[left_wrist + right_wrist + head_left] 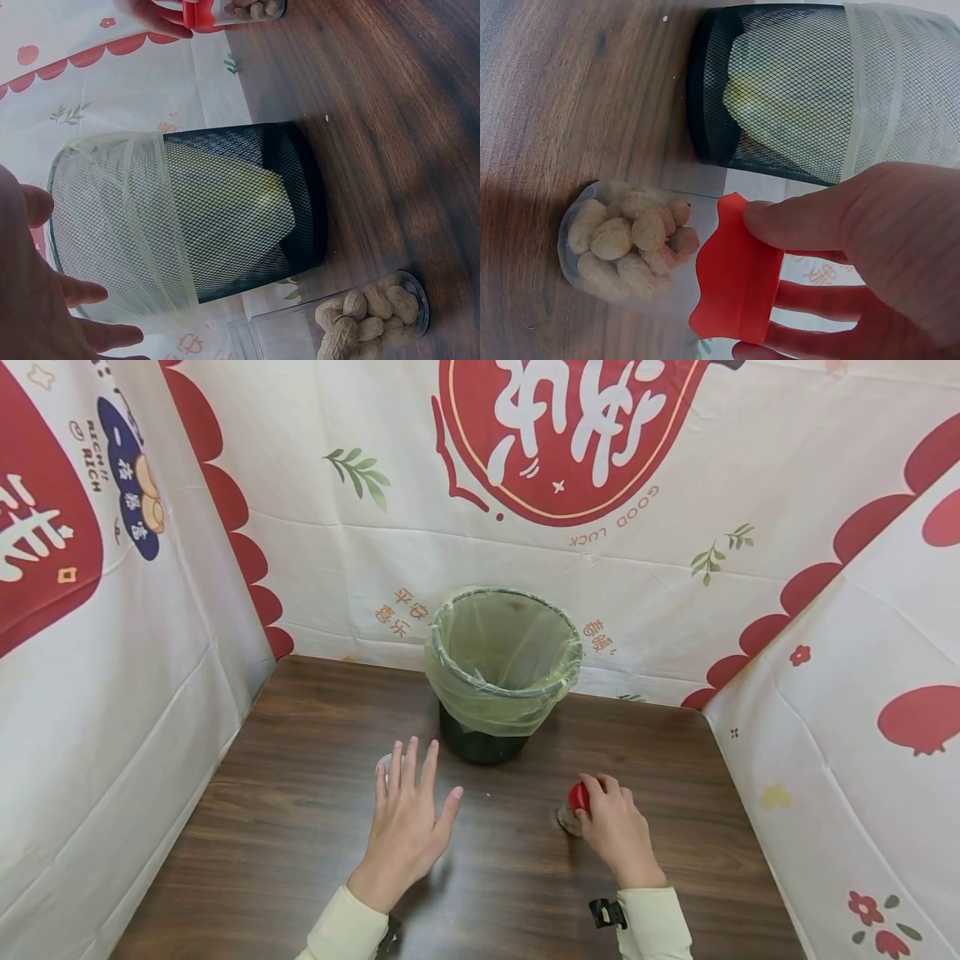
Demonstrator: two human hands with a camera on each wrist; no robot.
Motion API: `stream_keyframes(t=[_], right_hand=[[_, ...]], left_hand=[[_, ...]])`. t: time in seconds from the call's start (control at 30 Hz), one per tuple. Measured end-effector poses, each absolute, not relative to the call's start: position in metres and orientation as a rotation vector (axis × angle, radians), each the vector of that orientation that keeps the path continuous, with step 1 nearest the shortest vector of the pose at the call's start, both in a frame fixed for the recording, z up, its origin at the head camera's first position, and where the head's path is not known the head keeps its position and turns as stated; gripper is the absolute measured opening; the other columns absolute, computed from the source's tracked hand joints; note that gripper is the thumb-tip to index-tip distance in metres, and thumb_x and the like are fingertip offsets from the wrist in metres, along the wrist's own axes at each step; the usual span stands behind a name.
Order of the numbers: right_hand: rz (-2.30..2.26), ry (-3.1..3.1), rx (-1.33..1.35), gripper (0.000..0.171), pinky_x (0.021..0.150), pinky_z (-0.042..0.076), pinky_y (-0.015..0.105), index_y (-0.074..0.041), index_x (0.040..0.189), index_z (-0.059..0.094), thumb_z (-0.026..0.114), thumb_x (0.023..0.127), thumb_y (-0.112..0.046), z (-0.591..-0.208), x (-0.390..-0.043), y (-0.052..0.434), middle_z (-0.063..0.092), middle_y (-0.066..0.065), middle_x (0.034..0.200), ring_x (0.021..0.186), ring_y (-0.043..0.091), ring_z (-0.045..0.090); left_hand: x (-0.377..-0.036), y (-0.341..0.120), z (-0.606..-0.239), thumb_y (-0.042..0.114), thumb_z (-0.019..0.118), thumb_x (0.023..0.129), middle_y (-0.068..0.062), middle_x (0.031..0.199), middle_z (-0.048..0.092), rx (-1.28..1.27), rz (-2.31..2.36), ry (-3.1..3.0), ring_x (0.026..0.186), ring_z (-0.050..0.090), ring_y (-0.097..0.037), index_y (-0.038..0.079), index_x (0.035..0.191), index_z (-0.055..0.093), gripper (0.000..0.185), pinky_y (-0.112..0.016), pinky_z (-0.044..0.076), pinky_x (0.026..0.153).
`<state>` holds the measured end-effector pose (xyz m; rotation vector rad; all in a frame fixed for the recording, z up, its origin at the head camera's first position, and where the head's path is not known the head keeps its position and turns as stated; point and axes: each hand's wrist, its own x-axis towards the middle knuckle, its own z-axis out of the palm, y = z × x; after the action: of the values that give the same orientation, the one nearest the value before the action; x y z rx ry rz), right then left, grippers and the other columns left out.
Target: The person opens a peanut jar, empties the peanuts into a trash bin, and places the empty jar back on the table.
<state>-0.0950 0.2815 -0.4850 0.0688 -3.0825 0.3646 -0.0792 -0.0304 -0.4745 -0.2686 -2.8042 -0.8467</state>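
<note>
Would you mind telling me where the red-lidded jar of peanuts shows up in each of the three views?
Head: the red-lidded jar stands right of centre on the table, its lid gripped by the right hand.
Left wrist: top edge, centre, lying sideways in the picture.
Right wrist: lower centre, peanuts left, red lid right.
Shared landmark: the black mesh bin, next to the jar in every view.

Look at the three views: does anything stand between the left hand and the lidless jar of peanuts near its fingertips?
Nothing visible does. The left hand hovers open over the table, its fingertips right by the lidless jar of peanuts. The mesh bin stands to one side. The right hand grips the red lid of a second jar.
</note>
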Motion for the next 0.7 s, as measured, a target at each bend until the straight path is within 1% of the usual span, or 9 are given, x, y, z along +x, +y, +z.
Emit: stream_keyframes(t=[0.27,0.4,0.7], right_hand=[[0.41,-3.046,0.058,0.056,0.087,0.061,0.072,0.001,0.144,0.062,0.081,0.093,-0.009,-0.485,-0.094,0.281,0.06,0.033,0.141,0.12,0.053,0.062],[0.402,-2.974,0.07,0.057,0.085,0.061,0.071,0.0,0.144,0.062,0.082,0.092,-0.011,-0.481,-0.094,0.279,0.061,0.033,0.139,0.119,0.053,0.062],[0.432,-2.764,0.084,0.057,0.081,0.062,0.071,-0.001,0.141,0.063,0.083,0.088,-0.012,-0.452,-0.095,0.266,0.06,0.031,0.135,0.117,0.05,0.06]], left_hand=[[-0.079,-0.031,-0.475,0.05,0.051,0.111,-0.028,0.175,0.027,-0.264,-0.85,-2.806,0.166,0.016,-0.049,0.008,0.171,0.028,0.076,-0.071,0.015,0.131],[-0.079,-0.031,-0.474,0.05,0.051,0.111,-0.028,0.175,0.027,-0.263,-0.849,-2.807,0.166,0.016,-0.049,0.008,0.171,0.029,0.076,-0.071,0.016,0.131],[-0.079,-0.03,-0.472,0.051,0.052,0.11,-0.028,0.175,0.027,-0.27,-0.858,-2.796,0.164,0.019,-0.05,0.008,0.17,0.029,0.078,-0.071,0.016,0.131]])
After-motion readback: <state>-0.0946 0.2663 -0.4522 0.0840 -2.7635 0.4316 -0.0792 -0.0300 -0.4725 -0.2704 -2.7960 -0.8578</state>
